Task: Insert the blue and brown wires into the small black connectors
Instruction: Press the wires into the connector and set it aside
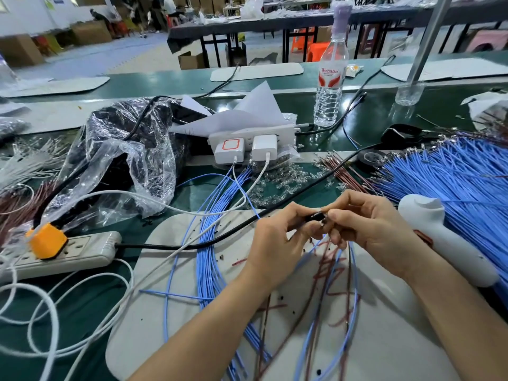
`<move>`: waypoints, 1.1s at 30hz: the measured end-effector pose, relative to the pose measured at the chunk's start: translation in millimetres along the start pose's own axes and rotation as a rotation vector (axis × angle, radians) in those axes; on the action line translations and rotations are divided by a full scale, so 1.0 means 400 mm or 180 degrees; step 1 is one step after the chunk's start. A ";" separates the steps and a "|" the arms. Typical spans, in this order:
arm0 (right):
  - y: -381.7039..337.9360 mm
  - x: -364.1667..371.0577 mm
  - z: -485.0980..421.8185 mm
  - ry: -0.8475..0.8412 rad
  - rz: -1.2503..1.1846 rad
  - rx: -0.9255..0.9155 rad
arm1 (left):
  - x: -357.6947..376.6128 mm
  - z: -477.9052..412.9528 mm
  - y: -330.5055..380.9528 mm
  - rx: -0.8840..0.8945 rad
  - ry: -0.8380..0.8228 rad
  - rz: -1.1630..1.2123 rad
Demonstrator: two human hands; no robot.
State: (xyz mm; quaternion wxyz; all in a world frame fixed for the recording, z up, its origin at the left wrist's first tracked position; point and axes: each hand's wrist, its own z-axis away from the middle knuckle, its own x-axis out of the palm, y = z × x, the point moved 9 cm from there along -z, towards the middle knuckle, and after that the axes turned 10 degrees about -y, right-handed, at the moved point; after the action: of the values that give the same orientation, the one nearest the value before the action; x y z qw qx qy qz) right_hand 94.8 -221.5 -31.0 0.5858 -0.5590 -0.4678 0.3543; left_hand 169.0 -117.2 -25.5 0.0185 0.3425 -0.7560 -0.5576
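Over the grey work mat (170,298), my left hand (277,237) and my right hand (365,224) meet fingertip to fingertip. Between them sits a small black connector (316,217), pinched by both. Blue wires (341,270) and brown wires (324,259) hang down from my fingers over the mat. A bundle of blue wires (209,243) lies on the mat's left part. At the right lies a big fan of loose blue wires (453,177), with loose brown wires (346,174) beside it. The connector's openings are hidden by my fingers.
A white power strip (90,251) with an orange plug (46,240) lies left, its black cable crossing toward my hands. White chargers (247,147), a plastic bag (123,160), a water bottle (330,78) and a white handheld device (439,235) stand around. Clear small parts (283,182) are scattered behind.
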 end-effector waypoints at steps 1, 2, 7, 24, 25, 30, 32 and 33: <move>0.000 -0.005 0.000 0.0047 0.0060 0.0010 | 0.002 -0.001 0.001 0.0015 -0.0030 -0.0011; 0.000 -0.009 0.002 0.0091 0.0061 0.0046 | 0.007 -0.002 0.004 0.0039 -0.0061 -0.0031; 0.006 -0.014 0.007 0.0133 -0.0334 0.0212 | 0.017 -0.007 0.000 0.0020 -0.0118 -0.0042; -0.012 -0.021 0.005 0.0346 0.0907 -0.0001 | 0.021 0.000 0.030 0.0299 -0.0209 -0.0740; -0.005 -0.024 0.005 0.0364 0.0700 0.0057 | 0.024 0.000 0.033 0.0273 -0.0248 -0.0716; -0.012 -0.020 0.006 0.0460 0.0094 -0.0099 | 0.020 -0.003 0.043 0.0192 -0.0214 -0.0651; -0.029 -0.021 0.009 0.0506 -0.0026 -0.0268 | 0.007 -0.003 0.042 0.0197 -0.0064 -0.0780; -0.036 -0.025 0.011 0.0521 -0.0138 -0.0340 | -0.002 -0.003 0.043 0.0211 0.0050 -0.0870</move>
State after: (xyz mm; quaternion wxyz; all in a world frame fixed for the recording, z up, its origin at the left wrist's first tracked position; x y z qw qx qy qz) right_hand 85.9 -231.1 -18.7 0.5989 -0.6063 -0.4485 0.2693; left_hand 161.6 -115.3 -10.2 -0.0630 0.4470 -0.7202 -0.5269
